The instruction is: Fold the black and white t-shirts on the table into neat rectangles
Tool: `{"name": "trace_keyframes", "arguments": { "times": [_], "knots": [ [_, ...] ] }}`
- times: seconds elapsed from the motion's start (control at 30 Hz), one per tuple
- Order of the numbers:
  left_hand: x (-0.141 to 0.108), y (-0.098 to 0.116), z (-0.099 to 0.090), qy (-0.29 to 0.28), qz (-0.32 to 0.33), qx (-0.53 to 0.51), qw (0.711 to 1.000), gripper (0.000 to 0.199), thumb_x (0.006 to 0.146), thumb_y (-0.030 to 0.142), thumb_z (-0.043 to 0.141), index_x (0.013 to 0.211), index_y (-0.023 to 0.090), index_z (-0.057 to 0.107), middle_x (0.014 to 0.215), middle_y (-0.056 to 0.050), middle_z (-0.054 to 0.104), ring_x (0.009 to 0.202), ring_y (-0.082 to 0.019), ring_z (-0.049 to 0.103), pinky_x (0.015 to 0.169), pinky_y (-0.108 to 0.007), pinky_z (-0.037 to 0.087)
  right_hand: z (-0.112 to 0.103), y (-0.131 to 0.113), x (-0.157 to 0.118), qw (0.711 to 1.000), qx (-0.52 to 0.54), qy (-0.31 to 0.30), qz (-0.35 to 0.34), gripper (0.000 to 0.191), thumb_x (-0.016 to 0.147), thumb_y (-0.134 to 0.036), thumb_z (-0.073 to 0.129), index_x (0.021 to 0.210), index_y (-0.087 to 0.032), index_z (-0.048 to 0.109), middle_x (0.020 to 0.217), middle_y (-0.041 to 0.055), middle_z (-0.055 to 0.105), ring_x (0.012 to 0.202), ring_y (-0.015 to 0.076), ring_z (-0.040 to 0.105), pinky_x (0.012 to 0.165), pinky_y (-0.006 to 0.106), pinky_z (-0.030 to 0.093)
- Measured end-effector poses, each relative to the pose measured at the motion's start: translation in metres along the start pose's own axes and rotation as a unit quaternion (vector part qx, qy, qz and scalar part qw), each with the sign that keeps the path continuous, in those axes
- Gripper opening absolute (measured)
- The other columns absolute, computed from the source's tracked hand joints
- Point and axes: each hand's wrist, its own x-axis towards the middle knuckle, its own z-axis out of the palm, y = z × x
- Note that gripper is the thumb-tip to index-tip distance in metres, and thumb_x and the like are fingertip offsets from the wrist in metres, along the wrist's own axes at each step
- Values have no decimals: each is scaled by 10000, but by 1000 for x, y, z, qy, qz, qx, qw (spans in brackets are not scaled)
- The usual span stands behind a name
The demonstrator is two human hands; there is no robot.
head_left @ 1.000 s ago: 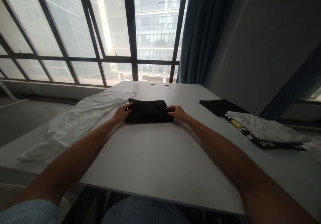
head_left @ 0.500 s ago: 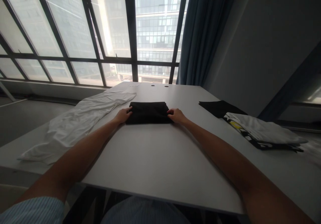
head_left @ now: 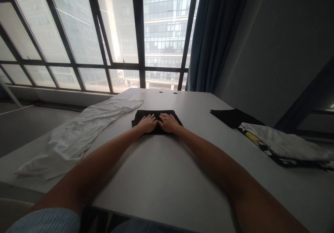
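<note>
A black folded garment (head_left: pixel 156 113) lies as a neat rectangle on the white table (head_left: pixel 161 170), straight in front of me. My left hand (head_left: pixel 148 123) rests flat on its left half, fingers stretched out. On the right half lies my right hand (head_left: pixel 168 122), palm down with its fingers spread. The thumbs almost meet near the garment's middle. Both hands cover much of its near part, so what kind of garment it is cannot be made out.
Along the table's left side a white garment (head_left: pixel 75 135) is laid out, wrinkled. To the right lie a black folded cloth (head_left: pixel 232 116) and a stack with a white folded cloth (head_left: pixel 284 140) on top. Windows and a blue curtain (head_left: pixel 216 34) stand behind the table.
Both hands have let go of the black garment's left and right edges and moved inward onto its top, now lying flat. The view has tilted slightly.
</note>
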Motion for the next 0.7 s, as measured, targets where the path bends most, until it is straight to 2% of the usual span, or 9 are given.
{"name": "trace_keyframes", "arguments": {
  "times": [0.1,0.23,0.37,0.6,0.7],
  "knots": [
    [-1,-1,13,-31,-23,-9,999,643,1052,509,204,1590,201,375,1673,-99,279,1545,-263,256,1229,-460,240,12,10,5,997,24,-65,42,702,1042,-559,287,1605,-143,333,1685,104,251,1562,248,197,1253,450,141],
    [-8,-20,14,-37,-63,-8,997,724,1032,557,208,1617,140,302,1693,-97,209,1569,-258,169,1254,-432,170,14,39,-8,993,32,-63,93,797,1010,-662,265,1624,-154,286,1703,86,184,1573,244,150,1256,420,128],
    [-13,-31,11,-31,-116,-27,992,825,994,655,220,1616,119,297,1697,-111,192,1569,-283,165,1255,-456,164,10,61,-24,988,56,-62,133,802,1008,-658,274,1622,-143,290,1696,109,203,1555,252,226,1240,379,192],
    [-12,-50,11,-6,-192,-62,979,838,958,698,297,1603,165,346,1690,-149,192,1545,-374,212,1199,-602,230,6,63,-34,986,54,-54,148,707,1039,-575,289,1593,-140,348,1673,135,280,1533,283,283,1216,413,246],
    [-5,-54,7,-9,-194,-32,980,804,963,659,341,1590,156,373,1694,-148,178,1554,-380,174,1211,-609,178,0,57,-26,988,18,-55,143,663,1029,-567,334,1526,-146,460,1629,162,374,1483,320,373,1184,458,291]
  ]
}}
